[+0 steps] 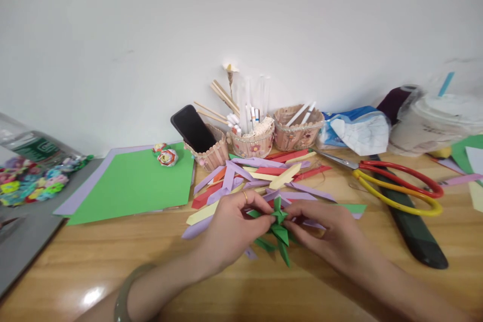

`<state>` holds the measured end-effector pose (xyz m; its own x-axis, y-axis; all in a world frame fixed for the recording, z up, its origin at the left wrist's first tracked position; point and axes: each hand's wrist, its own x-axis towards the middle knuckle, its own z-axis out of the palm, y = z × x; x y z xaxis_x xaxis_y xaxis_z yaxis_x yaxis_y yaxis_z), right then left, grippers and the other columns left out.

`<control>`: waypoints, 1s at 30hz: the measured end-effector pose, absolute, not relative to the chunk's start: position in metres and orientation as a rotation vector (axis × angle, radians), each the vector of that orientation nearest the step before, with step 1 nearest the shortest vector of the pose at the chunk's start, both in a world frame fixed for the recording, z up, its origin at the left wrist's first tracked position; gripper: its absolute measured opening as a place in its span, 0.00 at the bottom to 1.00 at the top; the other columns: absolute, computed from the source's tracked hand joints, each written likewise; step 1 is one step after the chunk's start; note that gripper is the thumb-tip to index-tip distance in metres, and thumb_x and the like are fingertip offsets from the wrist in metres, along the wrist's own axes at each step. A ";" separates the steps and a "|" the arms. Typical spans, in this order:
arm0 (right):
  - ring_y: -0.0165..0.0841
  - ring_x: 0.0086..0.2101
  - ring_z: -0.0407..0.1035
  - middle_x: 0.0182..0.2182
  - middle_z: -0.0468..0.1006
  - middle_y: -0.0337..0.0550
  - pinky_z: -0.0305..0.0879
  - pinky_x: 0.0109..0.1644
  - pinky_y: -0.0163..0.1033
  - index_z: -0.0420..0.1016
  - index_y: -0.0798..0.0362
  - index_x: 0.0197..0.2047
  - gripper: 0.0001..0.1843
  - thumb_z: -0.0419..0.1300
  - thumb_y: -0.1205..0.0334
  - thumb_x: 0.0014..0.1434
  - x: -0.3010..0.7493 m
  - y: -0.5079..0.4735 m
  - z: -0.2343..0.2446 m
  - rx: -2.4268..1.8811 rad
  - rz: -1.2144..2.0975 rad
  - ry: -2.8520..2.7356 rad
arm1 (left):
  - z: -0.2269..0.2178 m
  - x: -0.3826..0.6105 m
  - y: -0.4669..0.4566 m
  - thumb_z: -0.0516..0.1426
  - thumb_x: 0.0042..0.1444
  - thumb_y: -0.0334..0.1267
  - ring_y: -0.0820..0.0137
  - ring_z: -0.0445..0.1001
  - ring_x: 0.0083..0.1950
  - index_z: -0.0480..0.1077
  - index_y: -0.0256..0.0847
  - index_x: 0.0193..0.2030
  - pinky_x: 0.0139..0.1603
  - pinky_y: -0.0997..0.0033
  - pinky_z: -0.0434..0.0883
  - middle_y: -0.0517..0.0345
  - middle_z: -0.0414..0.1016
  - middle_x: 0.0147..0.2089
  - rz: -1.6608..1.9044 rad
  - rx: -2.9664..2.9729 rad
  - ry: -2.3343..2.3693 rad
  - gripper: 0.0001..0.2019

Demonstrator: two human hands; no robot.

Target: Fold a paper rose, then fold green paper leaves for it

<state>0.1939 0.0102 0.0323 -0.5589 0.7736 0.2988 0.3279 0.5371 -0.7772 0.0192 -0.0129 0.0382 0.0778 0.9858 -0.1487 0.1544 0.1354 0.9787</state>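
Observation:
Between both hands is a folded green paper piece [279, 231] with pointed flaps and strips sticking out below. My left hand [241, 221], wearing a ring and a bangle, pinches its left side between thumb and fingers. From the right, my right hand [320, 221] pinches the same piece with thumb and fingertips. Behind and beneath the hands lies a loose heap of folded paper strips [284, 176] in purple, yellow, red and orange. Part of the green piece is hidden by my fingers.
Green paper sheets [139, 186] lie left, carrying small paper rosettes [167, 157]. Large scissors [396, 181] rest across a dark green-black strip-like object [411, 231] at right. Along the wall stand a basket with a phone [193, 128], a decorated basket [252, 143] and a pen basket [298, 131].

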 end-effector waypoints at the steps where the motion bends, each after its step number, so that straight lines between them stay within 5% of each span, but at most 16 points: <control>1: 0.26 0.25 0.68 0.24 0.76 0.37 0.62 0.27 0.28 0.73 0.53 0.30 0.07 0.54 0.70 0.55 0.194 0.010 0.033 -0.882 0.897 -2.140 | 0.039 0.019 -0.013 0.58 0.44 0.31 0.76 0.67 0.29 0.70 0.37 0.26 0.30 0.76 0.65 0.61 0.70 0.27 0.964 1.250 1.303 0.01; 17: 0.25 0.18 0.62 0.17 0.70 0.36 0.55 0.21 0.28 0.67 0.54 0.22 0.10 0.51 0.70 0.53 0.192 0.008 0.027 -1.007 0.737 -2.231 | 0.041 0.020 -0.015 0.58 0.44 0.30 0.76 0.65 0.28 0.67 0.37 0.24 0.28 0.77 0.64 0.61 0.68 0.26 0.899 1.377 1.363 0.03; 21: 0.25 0.20 0.63 0.19 0.71 0.36 0.57 0.22 0.28 0.67 0.53 0.25 0.10 0.51 0.68 0.57 0.194 0.008 0.029 -0.992 0.771 -2.248 | 0.046 0.017 -0.014 0.58 0.48 0.38 0.76 0.65 0.27 0.67 0.36 0.24 0.28 0.77 0.64 0.60 0.67 0.25 0.862 1.301 1.165 0.08; 30: 0.28 0.29 0.71 0.29 0.77 0.41 0.66 0.32 0.31 0.70 0.51 0.35 0.09 0.51 0.70 0.59 0.196 0.010 0.034 -0.791 0.700 -2.159 | 0.048 0.015 -0.009 0.58 0.49 0.43 0.73 0.71 0.33 0.70 0.39 0.40 0.33 0.74 0.70 0.58 0.71 0.33 0.928 0.952 0.985 0.13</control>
